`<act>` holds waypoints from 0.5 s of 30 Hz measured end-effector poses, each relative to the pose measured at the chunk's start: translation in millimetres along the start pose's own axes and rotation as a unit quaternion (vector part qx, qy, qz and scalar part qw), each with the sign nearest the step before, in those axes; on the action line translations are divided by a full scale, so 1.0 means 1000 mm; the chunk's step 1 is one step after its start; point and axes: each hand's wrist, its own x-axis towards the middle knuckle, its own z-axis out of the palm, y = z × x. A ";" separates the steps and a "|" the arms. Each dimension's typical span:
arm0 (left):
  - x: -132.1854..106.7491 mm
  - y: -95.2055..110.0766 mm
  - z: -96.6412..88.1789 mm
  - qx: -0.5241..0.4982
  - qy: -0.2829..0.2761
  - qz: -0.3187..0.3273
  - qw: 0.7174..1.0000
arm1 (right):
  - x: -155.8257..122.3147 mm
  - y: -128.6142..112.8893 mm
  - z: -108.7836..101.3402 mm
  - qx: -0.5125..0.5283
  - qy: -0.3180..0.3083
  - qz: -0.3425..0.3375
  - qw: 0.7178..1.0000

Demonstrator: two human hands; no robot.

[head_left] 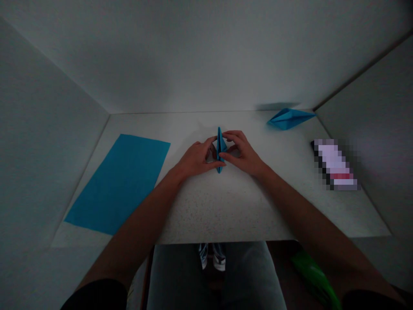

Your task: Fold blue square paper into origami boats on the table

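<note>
Between my hands, over the middle of the white tabletop (200,206), is a narrow folded blue paper boat (219,144), its long axis pointing away from me. My left hand (202,156) grips its left side, thumb near the close end and fingers toward the far end. On the other side my right hand (239,150) pinches it, the thumb pressed at the middle fold and the fingers at the upper right edge. Parts of the paper are covered by my fingers. A second folded blue paper boat (287,119) sits at the back right, against the wall.
A flat blue paper sheet (119,181) lies on the left, partly under my left forearm in view. At the right edge rests a phone (337,165) with a blurred screen. Walls enclose the table at the back and sides. Something green (314,275) is below, at lower right.
</note>
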 end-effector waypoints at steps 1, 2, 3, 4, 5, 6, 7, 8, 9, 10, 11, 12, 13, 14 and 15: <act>0.000 0.000 0.000 -0.004 0.004 -0.002 1.000 | 0.000 0.001 0.000 0.001 -0.002 0.001 1.000; 0.000 0.000 0.000 -0.008 0.008 -0.003 1.000 | -0.001 0.001 -0.001 0.003 -0.004 0.002 1.000; 0.000 0.000 0.000 -0.013 0.013 -0.005 1.000 | -0.001 0.002 -0.001 0.006 -0.006 0.002 1.000; 0.000 0.000 0.000 -0.017 0.016 -0.007 1.000 | -0.001 0.002 -0.001 0.009 -0.008 0.001 1.000; 0.001 -0.001 0.000 -0.019 0.021 -0.010 1.000 | -0.001 0.002 -0.002 0.011 -0.009 0.000 1.000; 0.001 -0.001 -0.001 -0.018 0.028 -0.014 0.999 | -0.001 0.002 -0.003 0.010 -0.009 -0.002 1.000; 0.001 -0.001 -0.001 -0.016 0.035 -0.019 0.999 | -0.001 0.002 -0.003 0.007 -0.007 -0.005 1.000; 0.001 -0.002 -0.002 -0.013 0.041 -0.024 0.999 | -0.001 0.002 -0.004 0.002 -0.005 -0.007 1.000; 0.001 -0.002 -0.002 -0.009 0.046 -0.029 0.998 | -0.001 0.002 -0.005 -0.007 -0.001 -0.010 1.000; 0.002 -0.002 -0.003 -0.006 0.049 -0.035 0.998 | 0.000 0.002 -0.006 -0.020 0.003 -0.011 1.000; 0.002 -0.003 -0.004 -0.003 0.051 -0.041 0.998 | 0.000 0.002 -0.007 -0.035 0.008 -0.011 0.999; 0.002 -0.003 -0.005 -0.001 0.050 -0.046 0.998 | 0.000 0.002 -0.008 -0.050 0.013 -0.009 0.999; 0.002 -0.003 -0.005 0.000 0.049 -0.051 0.998 | 0.001 0.002 -0.009 -0.061 0.019 -0.005 0.998; 0.003 -0.003 -0.006 0.001 0.048 -0.054 0.997 | 0.001 0.003 -0.010 -0.067 0.025 0.001 0.997; 0.003 -0.003 -0.006 0.000 0.050 -0.053 0.997 | 0.001 0.003 -0.011 -0.066 0.032 0.008 0.997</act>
